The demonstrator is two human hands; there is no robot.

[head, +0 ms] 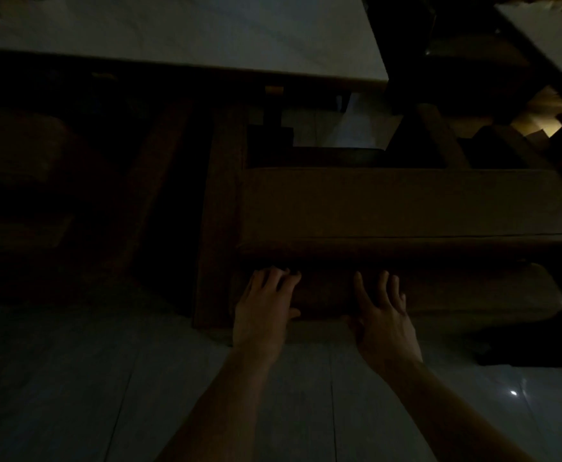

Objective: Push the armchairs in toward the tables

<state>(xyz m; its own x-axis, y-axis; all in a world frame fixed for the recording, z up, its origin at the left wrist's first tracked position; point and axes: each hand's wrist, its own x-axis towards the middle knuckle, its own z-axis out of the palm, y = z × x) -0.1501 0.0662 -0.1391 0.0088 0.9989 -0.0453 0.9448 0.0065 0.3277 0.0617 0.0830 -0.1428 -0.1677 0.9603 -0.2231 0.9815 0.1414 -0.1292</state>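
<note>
In dim light, a person's left hand [266, 305] and right hand [384, 315] lay flat, fingers spread, against the padded back of a brown armchair [406, 208]. The chair stood on the tiled floor [72, 378] near the pale table [206, 35], just short of its front right corner. A second armchair [16, 181], barely discernible, seemed to sit to the left.

Two bare hands: the left hand [264, 306] and the right hand [384, 315]. One brown armchair [389, 208] lies under their fingers [359, 285]. Beyond the fingers, two pale tabletops: one [206, 35] ahead, another [549, 38] far right. A second armchair [22, 181] sits left, dimly seen.
</note>
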